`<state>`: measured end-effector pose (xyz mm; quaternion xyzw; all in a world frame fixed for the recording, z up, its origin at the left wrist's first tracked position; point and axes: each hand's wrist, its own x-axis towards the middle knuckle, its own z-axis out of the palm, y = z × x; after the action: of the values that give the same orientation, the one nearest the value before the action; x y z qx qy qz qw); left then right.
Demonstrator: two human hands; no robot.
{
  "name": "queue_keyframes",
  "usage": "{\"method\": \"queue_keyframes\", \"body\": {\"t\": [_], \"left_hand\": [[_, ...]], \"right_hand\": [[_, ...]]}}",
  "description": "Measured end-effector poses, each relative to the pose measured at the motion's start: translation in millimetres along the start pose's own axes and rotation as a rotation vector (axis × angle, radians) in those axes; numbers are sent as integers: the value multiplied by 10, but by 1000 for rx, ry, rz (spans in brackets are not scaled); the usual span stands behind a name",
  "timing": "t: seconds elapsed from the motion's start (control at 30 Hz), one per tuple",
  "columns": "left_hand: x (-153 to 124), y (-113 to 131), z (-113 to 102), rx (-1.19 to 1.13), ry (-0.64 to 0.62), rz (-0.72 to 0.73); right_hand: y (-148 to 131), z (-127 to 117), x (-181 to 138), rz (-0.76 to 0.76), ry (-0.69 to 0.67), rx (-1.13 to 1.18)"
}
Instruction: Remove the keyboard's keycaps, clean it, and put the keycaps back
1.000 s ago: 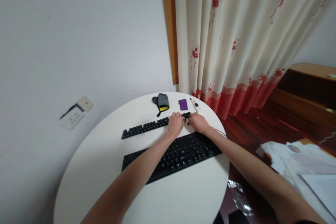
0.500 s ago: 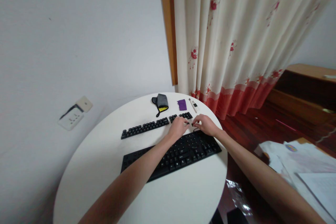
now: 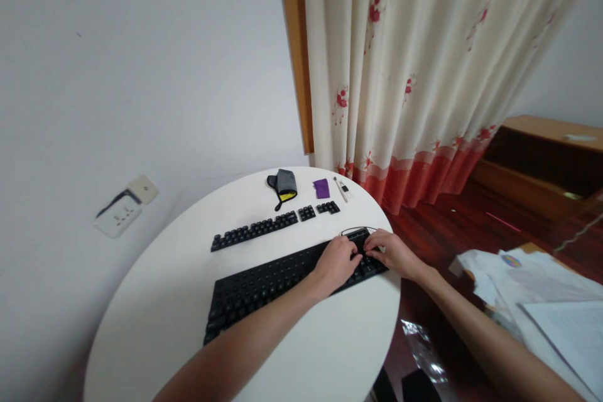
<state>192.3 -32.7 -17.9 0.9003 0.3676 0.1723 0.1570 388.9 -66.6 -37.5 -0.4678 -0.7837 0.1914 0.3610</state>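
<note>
A black keyboard (image 3: 264, 292) lies slanted across the white round table (image 3: 325, 345); several keys at its far edge look bare of caps. Over its right end, my left hand (image 3: 336, 262) is closed with thumb and fingers pinched near the keys. Just to the right, my right hand (image 3: 392, 251) has its fingertips curled down onto the same end of the board. Whatever sits in either pinch is hidden by the fingers and too dark to make out. Behind the keyboard stands a row of loose black keycaps (image 3: 254, 230), with two smaller keycap groups (image 3: 306, 213) (image 3: 328, 207) to its right.
A grey and yellow cloth (image 3: 285, 183), a purple cloth (image 3: 321, 188), a slim pale brush-like tool (image 3: 340, 190) and a small tool (image 3: 345, 188) lie at the table's back. A thin black cable (image 3: 358, 228) loops behind the keyboard. Papers (image 3: 556, 301) are piled right of the table.
Both hands have come down and nearer from behind the keyboard to its right end. Small dark pieces seen at the fingertips before are hidden now. The keycap groups are uncovered.
</note>
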Motion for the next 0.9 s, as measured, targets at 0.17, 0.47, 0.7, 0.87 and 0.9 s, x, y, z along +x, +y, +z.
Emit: {"method": "queue_keyframes", "body": {"t": [0.17, 0.47, 0.7, 0.87, 0.9], "left_hand": [[-24, 82, 19, 62, 10, -21], [9, 78, 39, 103, -62, -95], [-56, 153, 67, 247, -93, 11], [-178, 212, 86, 461, -56, 152], [-198, 220, 82, 485, -45, 168]], "right_hand": [[25, 33, -6, -11, 0, -22], [4, 4, 5, -78, -45, -64], [-59, -25, 19, -159, -107, -158], [-37, -21, 33, -164, -117, -170], [-42, -26, 34, -164, -120, -168]]}}
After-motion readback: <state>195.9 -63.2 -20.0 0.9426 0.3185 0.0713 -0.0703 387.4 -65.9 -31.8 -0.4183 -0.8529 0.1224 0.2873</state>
